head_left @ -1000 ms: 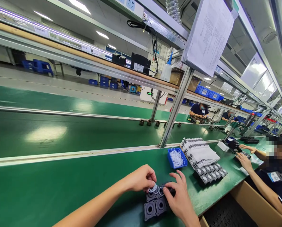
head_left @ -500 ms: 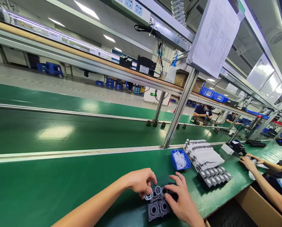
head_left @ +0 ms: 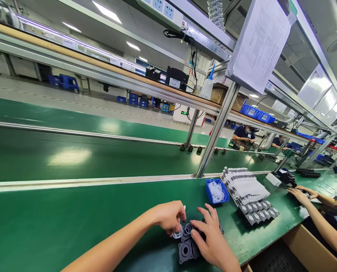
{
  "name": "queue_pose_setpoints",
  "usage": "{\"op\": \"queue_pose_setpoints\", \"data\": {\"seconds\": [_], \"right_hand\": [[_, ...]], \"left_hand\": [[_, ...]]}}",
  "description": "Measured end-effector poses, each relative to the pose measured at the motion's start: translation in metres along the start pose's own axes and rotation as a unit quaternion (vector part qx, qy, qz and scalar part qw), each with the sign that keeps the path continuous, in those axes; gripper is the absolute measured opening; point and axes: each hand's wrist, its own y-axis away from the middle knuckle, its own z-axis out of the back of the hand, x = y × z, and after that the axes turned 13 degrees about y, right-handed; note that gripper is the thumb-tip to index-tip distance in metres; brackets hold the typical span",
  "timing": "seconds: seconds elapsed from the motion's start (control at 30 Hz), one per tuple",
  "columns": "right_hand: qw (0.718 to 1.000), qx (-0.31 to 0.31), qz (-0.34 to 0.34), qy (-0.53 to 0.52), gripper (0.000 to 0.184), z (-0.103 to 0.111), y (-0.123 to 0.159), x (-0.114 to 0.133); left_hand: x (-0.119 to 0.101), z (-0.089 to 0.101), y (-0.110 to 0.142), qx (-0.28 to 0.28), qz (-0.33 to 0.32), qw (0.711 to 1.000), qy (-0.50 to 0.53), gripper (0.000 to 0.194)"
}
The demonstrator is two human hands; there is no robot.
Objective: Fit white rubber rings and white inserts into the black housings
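Note:
Several thin white rubber rings (head_left: 177, 232) hang from the fingers of my left hand (head_left: 170, 219), which is pinched closed on them. Below lie black square housings with round centre holes; the front left housing (head_left: 185, 250) shows plainly. One white ring (head_left: 188, 228) rests on a housing behind it. My right hand (head_left: 210, 236) hovers over the right part of the group, fingers spread, thumb and index tip at that ring's right edge; whether they touch it I cannot tell. This hand hides several of the housings.
A blue bin (head_left: 217, 191) of white rings stands behind my hands. To its right are a stack of white-topped parts (head_left: 246, 185) and black housings with white centres (head_left: 257, 213). A metal post (head_left: 217, 130) rises behind the bin. A co-worker's hands (head_left: 302, 192) work at the right.
My right hand has shifted left, from the ring farther right to the ring nearer my left hand. My left hand stays nearly in place with its rings. The view has shifted slightly.

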Motion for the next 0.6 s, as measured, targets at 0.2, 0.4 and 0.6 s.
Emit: {"op": "queue_pose_setpoints", "data": {"seconds": [0.2,0.4,0.6], "right_hand": [[1.0,0.014,0.006,0.017,0.041,0.0,0.002,0.008],[1.0,0.016,0.016,-0.004,0.041,0.003,0.0,0.016],[1.0,0.011,0.027,-0.011,0.038,-0.001,0.001,0.019]], "left_hand": [[-0.001,0.003,0.002,-0.005,0.007,1.0,-0.006,0.053],[-0.003,0.005,0.004,0.012,0.014,1.0,0.022,0.053],[0.004,0.007,0.0,0.012,0.001,0.999,0.045,0.063]]}}
